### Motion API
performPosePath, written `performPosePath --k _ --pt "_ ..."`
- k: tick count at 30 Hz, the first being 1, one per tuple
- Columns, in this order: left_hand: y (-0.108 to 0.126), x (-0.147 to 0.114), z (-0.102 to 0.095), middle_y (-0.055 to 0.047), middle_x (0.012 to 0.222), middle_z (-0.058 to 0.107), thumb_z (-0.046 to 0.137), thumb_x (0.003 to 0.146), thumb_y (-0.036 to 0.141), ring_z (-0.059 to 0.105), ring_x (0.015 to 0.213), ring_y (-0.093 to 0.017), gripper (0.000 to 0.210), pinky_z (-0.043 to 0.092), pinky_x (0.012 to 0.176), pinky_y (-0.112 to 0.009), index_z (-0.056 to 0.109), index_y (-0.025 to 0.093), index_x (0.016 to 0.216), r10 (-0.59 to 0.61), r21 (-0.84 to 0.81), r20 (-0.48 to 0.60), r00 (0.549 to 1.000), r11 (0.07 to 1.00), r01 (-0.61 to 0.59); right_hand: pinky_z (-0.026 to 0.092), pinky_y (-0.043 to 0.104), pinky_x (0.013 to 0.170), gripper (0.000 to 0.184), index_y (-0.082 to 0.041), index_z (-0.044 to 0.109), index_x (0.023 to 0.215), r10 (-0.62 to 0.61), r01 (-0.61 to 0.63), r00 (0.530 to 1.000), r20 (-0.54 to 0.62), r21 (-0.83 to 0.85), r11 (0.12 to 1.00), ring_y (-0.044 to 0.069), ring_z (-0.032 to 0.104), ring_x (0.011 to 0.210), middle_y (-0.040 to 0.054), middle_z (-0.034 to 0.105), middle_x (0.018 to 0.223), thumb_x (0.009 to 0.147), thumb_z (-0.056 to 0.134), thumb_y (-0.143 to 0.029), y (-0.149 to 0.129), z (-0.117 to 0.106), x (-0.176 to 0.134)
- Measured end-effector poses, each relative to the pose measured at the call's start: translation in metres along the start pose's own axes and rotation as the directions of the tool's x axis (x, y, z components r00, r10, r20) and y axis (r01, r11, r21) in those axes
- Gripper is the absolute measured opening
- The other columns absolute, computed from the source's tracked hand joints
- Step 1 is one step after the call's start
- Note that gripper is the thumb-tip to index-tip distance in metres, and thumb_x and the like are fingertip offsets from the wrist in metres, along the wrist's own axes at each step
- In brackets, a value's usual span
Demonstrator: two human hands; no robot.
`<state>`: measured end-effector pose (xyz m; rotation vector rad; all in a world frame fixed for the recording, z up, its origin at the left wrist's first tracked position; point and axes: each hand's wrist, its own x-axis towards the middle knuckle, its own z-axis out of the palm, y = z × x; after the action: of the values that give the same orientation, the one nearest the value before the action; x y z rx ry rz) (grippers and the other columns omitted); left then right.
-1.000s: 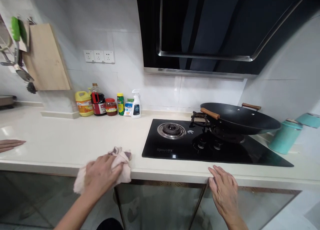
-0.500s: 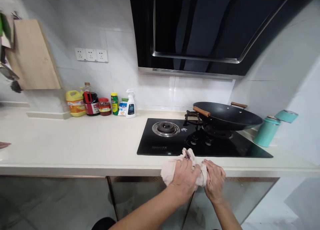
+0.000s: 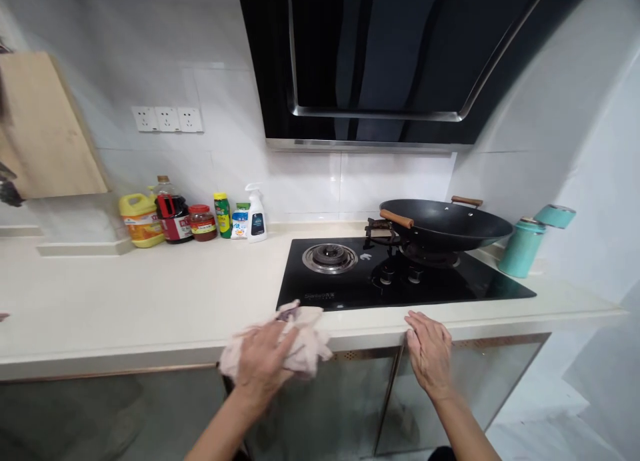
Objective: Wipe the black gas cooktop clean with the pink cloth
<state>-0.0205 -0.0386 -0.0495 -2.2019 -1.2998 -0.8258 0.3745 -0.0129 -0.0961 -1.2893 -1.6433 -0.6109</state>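
Note:
A crumpled pale pink cloth [image 3: 307, 344] lies over the front edge of the white countertop [image 3: 200, 307], left of the cooktop's front corner. My left hand [image 3: 265, 357] presses down on it, the fingers gripping its folds. At the same edge, farther right, my right hand [image 3: 429, 351] rests its fingertips on the counter lip, fingers stretched out, with no cloth in it. Just behind both hands is the black glass gas cooktop [image 3: 345, 291]. A black wok [image 3: 445, 224] with wooden handles sits on its right burner.
Along the back wall stand a yellow jug [image 3: 141, 222], a dark sauce bottle [image 3: 173, 214], a red-lidded jar [image 3: 203, 224], a green shaker [image 3: 223, 215] and a white spray bottle [image 3: 257, 214]. A teal flask [image 3: 523, 247] stands right of the wok. The range hood [image 3: 370, 61] overhangs the cooktop.
My left hand has moved left along the counter edge with the cloth. My right hand has come off the cloth and now rests on the edge. The view has shifted slightly.

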Motion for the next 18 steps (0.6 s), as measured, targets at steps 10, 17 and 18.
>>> performPosePath --k 10,17,18 --pt "-0.109 -0.046 -0.045 -0.010 0.111 0.071 0.055 0.080 0.066 0.062 0.103 -0.038 0.050 0.041 0.094 -0.054 0.064 0.027 0.111 -0.297 0.297 -0.166 0.940 0.894 0.335 0.033 0.044 0.107 0.028 -0.021 0.063 0.116 0.047 -0.047 0.999 0.026 0.004 0.999 0.023 0.056 0.122 0.0078 0.068 0.123 0.100 0.041 -0.028 -0.006 -0.003 0.001" --pt "0.026 0.010 -0.001 -0.015 0.115 0.067 0.073 0.072 0.062 0.059 0.104 -0.038 0.054 0.040 0.089 -0.054 0.066 0.024 0.109 -0.206 0.219 -0.069 0.976 0.951 0.217 0.030 0.051 0.111 0.030 -0.020 0.064 0.116 0.117 -0.120 0.993 0.035 0.088 0.989 0.024 0.056 0.124 0.0093 0.067 0.124 0.101 0.040 -0.031 -0.009 -0.002 0.001" --pt "0.049 0.020 0.006 -0.015 0.116 0.067 0.076 0.072 0.054 0.058 0.108 -0.038 0.051 0.039 0.091 -0.054 0.066 0.024 0.112 -0.156 0.163 -0.055 0.986 0.973 0.163 0.029 0.054 0.113 0.030 -0.021 0.063 0.116 0.127 -0.133 0.990 0.054 0.127 0.983 0.025 0.055 0.125 0.0093 0.067 0.125 0.101 0.040 -0.033 -0.010 -0.006 -0.001"
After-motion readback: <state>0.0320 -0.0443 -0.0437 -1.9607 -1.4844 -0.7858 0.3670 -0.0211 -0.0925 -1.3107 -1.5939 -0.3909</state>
